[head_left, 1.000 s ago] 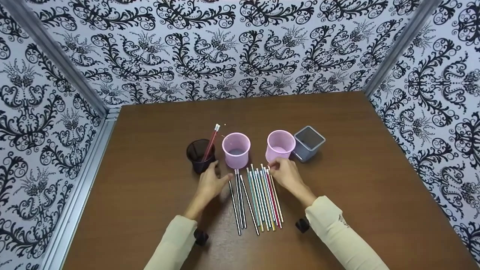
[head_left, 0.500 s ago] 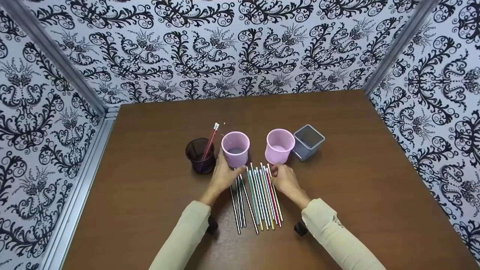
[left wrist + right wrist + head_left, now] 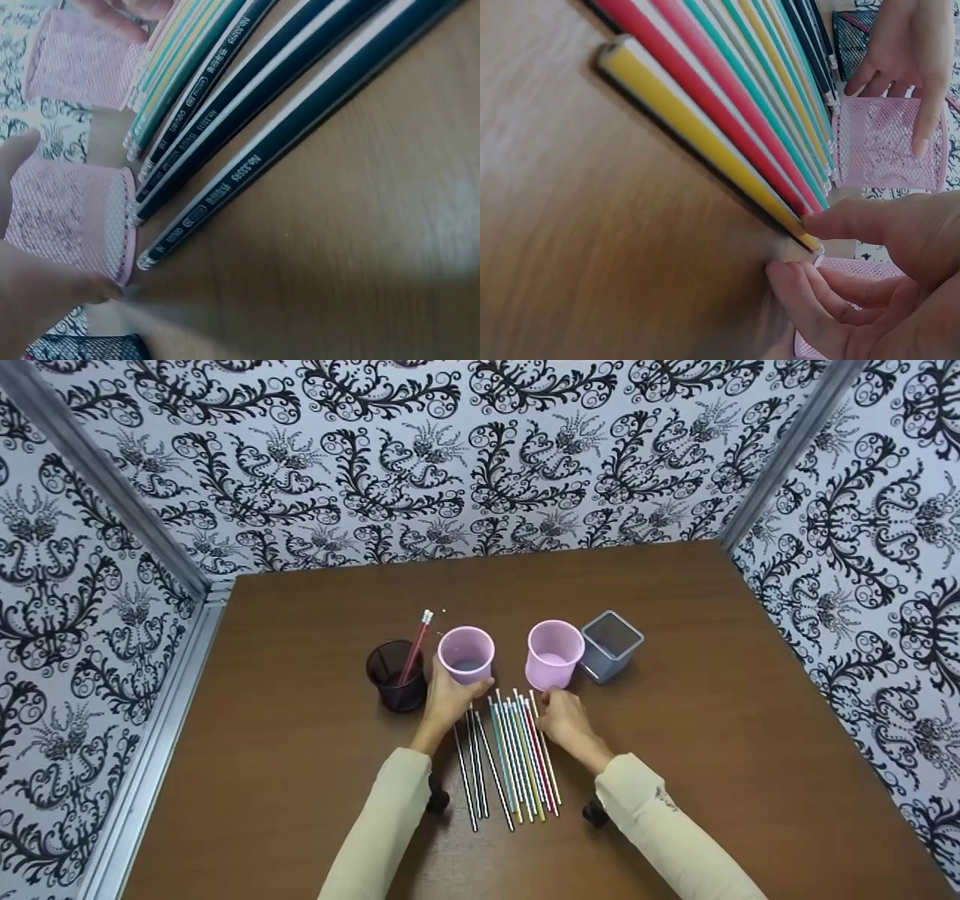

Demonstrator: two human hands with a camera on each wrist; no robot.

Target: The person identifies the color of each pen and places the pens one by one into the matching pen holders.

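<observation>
In the head view my left hand [image 3: 446, 701] grips the left pink mesh pencil cup [image 3: 466, 643], with the thumb at its front right and the fingers along its left side. Dark pencils [image 3: 225, 196] lie just in front of that cup. My right hand [image 3: 566, 721] is at the far end of the pencil row. In the right wrist view its thumb [image 3: 840, 223] touches the yellow pencil [image 3: 705, 150] near the eraser end, while the other fingers are bent loosely over the table. Red, green and yellow pencils [image 3: 780, 112] lie side by side there.
A second pink mesh cup [image 3: 553, 652] stands beyond my right hand. Beside it is a grey square holder [image 3: 609, 649]. A black mesh cup [image 3: 396, 682] with red pencils [image 3: 416, 649] stands left of my left hand. Patterned walls [image 3: 480, 472] surround the brown table [image 3: 285, 697].
My left hand has moved right, from beside the black cup to the left pink cup, and closed round it. The right hand has lowered slightly at the pencil row's right end.
</observation>
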